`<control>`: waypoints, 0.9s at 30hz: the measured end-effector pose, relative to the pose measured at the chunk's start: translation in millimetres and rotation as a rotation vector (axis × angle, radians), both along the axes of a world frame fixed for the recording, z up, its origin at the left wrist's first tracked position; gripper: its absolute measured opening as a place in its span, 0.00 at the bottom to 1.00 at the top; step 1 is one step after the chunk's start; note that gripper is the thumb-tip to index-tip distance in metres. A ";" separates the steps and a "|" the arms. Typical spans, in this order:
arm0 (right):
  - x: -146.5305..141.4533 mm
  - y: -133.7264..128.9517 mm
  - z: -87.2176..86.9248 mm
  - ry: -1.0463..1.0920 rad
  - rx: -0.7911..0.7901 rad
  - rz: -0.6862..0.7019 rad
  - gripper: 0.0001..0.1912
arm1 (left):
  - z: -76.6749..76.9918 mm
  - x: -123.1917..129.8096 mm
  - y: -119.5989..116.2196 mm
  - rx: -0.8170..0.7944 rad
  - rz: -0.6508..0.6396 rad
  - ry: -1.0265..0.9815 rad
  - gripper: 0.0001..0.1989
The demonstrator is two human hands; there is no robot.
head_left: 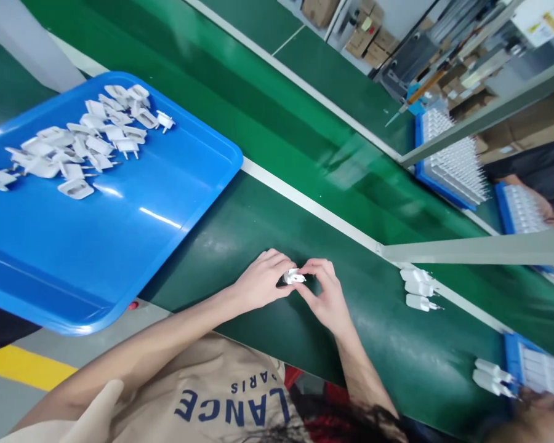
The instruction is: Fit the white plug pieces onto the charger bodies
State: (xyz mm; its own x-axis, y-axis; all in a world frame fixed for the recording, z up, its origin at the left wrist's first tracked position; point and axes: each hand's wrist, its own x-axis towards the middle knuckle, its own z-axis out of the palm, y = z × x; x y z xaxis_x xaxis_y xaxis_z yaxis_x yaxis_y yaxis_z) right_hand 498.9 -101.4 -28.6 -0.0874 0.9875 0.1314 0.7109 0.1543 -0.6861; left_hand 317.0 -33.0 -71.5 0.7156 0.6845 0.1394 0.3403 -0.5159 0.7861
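Note:
A small white plug piece (295, 277) is pinched at the fingertips of both hands, low over the green bench top. My left hand (264, 280) closes around its left side, with fingers curled over it. From the right, my right hand (325, 295) grips it between thumb and fingers. Part of the piece is hidden behind the fingers. To the left, a blue tray (133, 246) carries a loose pile of white plug shells (92, 138) with pins. White chargers (418, 288) lie in a small group on the bench to the right of my right hand.
More white chargers (492, 376) lie at the lower right beside a blue-edged box (512, 354). Metal frame posts (480, 249) cross the right side. Beyond the bench rail stand blue trays of upright plugs (452, 160), and another person's hand (547, 212) is near one.

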 end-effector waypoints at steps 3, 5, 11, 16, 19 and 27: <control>0.7 2.0 9.9 -0.183 0.014 0.092 0.06 | -2.6 0.4 1.2 0.018 -0.007 -0.017 0.08; 2.5 5.0 15.3 -0.275 0.014 0.179 0.06 | -3.2 -0.2 2.2 0.031 0.000 -0.032 0.08; 8.3 12.6 18.4 -0.344 0.016 0.300 0.08 | -9.2 1.7 1.3 0.045 0.017 -0.078 0.08; 9.9 13.6 17.7 -0.302 0.038 0.321 0.06 | -11.8 1.9 0.2 0.049 0.031 -0.107 0.07; 10.4 11.9 16.5 -0.260 0.061 0.312 0.08 | -11.4 1.0 0.5 0.041 0.018 -0.097 0.06; 9.4 9.9 12.6 -0.265 0.057 0.282 0.08 | -12.1 1.4 -0.2 0.079 0.036 -0.117 0.06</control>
State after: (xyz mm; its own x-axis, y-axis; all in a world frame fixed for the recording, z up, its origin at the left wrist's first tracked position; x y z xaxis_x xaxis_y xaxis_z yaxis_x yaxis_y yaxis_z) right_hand 508.3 -91.5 -15.9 -0.3927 0.9116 0.1217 0.7868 0.4015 -0.4688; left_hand 318.4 -33.1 -83.6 0.6665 0.6928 0.2755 0.2676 -0.5672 0.7789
